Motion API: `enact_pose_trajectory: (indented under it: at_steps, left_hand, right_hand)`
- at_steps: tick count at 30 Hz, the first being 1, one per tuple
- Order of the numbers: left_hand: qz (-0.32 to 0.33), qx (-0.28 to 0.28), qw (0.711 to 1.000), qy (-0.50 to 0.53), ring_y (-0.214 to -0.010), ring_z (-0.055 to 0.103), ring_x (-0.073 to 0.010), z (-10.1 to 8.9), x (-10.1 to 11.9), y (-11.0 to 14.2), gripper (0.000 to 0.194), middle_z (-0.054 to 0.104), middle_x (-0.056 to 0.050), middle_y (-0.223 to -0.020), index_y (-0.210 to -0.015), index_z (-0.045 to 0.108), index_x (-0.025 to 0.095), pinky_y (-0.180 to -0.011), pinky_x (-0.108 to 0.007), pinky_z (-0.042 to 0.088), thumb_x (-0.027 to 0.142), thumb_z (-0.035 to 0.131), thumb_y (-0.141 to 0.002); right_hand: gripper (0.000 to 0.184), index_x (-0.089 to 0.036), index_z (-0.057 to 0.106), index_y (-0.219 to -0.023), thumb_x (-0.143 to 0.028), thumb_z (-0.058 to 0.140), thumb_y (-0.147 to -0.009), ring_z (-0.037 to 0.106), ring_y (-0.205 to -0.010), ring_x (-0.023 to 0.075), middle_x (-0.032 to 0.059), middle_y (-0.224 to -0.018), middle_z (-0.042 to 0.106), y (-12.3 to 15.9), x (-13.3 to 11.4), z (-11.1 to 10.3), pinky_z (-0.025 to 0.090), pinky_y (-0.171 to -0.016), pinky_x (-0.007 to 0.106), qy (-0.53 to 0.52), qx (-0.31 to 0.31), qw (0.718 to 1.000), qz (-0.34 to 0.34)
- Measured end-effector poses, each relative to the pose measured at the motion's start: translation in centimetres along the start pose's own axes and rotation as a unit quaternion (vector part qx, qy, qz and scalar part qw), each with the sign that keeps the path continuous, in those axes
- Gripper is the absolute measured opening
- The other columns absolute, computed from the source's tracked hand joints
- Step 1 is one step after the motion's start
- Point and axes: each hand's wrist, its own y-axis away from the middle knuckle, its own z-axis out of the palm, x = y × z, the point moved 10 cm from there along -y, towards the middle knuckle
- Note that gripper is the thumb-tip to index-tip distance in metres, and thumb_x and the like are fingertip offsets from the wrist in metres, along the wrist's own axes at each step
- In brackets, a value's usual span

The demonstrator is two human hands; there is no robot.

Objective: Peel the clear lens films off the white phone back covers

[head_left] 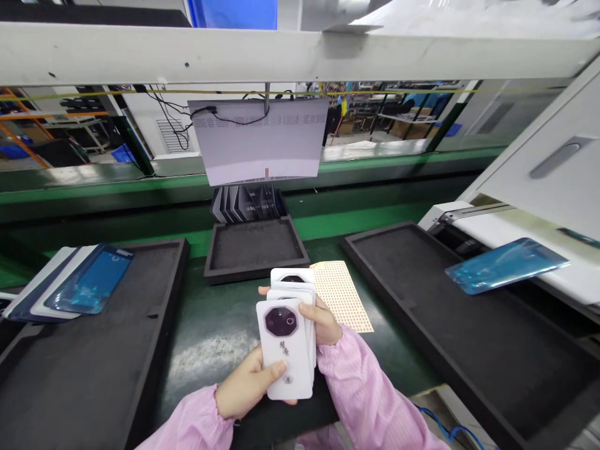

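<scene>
Both hands grip a small stack of white phone back covers (274, 340), held tilted above the dark green bench. The front cover has a dark eight-sided camera window and dark printed marks below it. My left hand (250, 381) is closed on the lower left of the front cover, thumb lying across its face. My right hand (321, 317) holds the upper right edge of the stack, its thumb on the covers' edge. The covers at the back stick up above the front one. Most of the fingers are hidden behind the stack.
A yellowish sheet of small dots (344, 297) lies on the bench. Black trays stand at left (162, 312), right (398, 275) and centre (255, 247). Covers lean on the left tray, and dark covers (246, 203) stand at the back. A blue-filmed cover (506, 265) rests by the white machine.
</scene>
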Motion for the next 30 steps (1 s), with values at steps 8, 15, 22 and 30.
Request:
enact_pose_trajectory:
  at_steps: [8,15,22,30]
  left_hand:
    - [0.002,-0.005,1.000,-0.007,-0.062,0.068,-0.0188,0.1,0.1,0.1,0.039,0.072,-0.013,-0.082,-0.100,0.054,0.011,-0.056,-0.028,0.054,0.041,0.062,-0.077]
    - [0.009,0.001,1.000,0.028,-0.060,0.068,-0.0185,0.0,-0.1,0.4,0.036,0.072,-0.010,-0.076,-0.099,0.053,0.012,-0.054,-0.027,0.053,0.039,0.062,-0.077]
    - [-0.015,-0.038,0.998,0.048,-0.072,0.068,-0.0189,1.0,-0.1,1.4,0.035,0.071,-0.011,-0.087,-0.104,0.058,0.014,-0.064,-0.027,0.054,0.036,0.063,-0.077]
    - [-0.068,0.007,0.992,0.110,-0.078,0.067,-0.0182,1.0,-0.5,2.3,0.031,0.072,-0.008,-0.088,-0.099,0.065,0.017,-0.069,-0.026,0.051,0.032,0.069,-0.072]
  right_hand:
    - [0.047,-0.014,0.059,-0.114,-0.042,0.055,-0.077,0.059,-0.104,0.0282,0.0133,-0.126,0.056,0.0,-0.1,0.1,0.045,-0.089,0.042,0.017,-0.004,1.000,-0.017]
    - [0.029,-0.023,0.056,-0.113,-0.033,0.054,-0.085,0.061,-0.095,0.0209,0.0036,-0.104,0.066,1.5,-3.4,-2.3,0.047,-0.084,0.033,0.197,0.168,0.952,-0.166]
    - [0.035,-0.025,0.053,-0.120,-0.037,0.052,-0.086,0.061,-0.091,0.0202,0.0033,-0.104,0.065,2.3,-4.8,-1.1,0.048,-0.079,0.031,0.240,0.118,0.946,-0.185]
    - [0.040,-0.021,0.055,-0.119,-0.040,0.054,-0.084,0.061,-0.088,0.0209,0.0051,-0.102,0.064,2.4,-5.7,-0.3,0.050,-0.075,0.031,0.262,0.101,0.938,-0.203]
